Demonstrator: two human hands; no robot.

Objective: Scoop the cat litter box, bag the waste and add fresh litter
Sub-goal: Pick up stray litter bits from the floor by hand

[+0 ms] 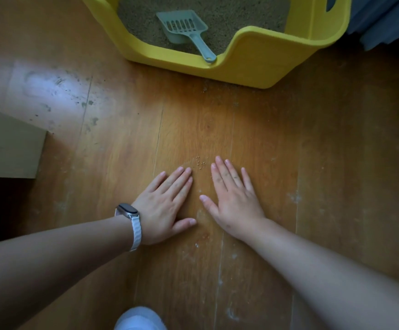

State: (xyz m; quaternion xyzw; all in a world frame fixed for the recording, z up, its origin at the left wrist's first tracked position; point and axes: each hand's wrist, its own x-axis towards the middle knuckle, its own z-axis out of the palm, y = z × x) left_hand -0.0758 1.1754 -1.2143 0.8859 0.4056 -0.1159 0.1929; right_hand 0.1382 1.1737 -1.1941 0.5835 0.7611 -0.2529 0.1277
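Note:
A yellow litter box (260,60) stands on the wooden floor at the top of the view, filled with tan litter (241,15). A grey-green slotted scoop (184,27) lies in the litter, its handle resting on the box's low front lip. My left hand (167,203), with a white-strapped watch on its wrist, lies flat on the floor, palm down, well in front of the box. My right hand (234,198) lies flat beside it, fingers spread. Neither hand holds anything. A few loose litter grains (200,161) lie on the floor just ahead of my fingertips.
A cardboard box (8,148) sits at the left edge. Blue-grey fabric (384,22) hangs at the top right beside the litter box. More spilled grains (205,88) lie at the box's front. My knee in pale cloth (139,317) shows at the bottom.

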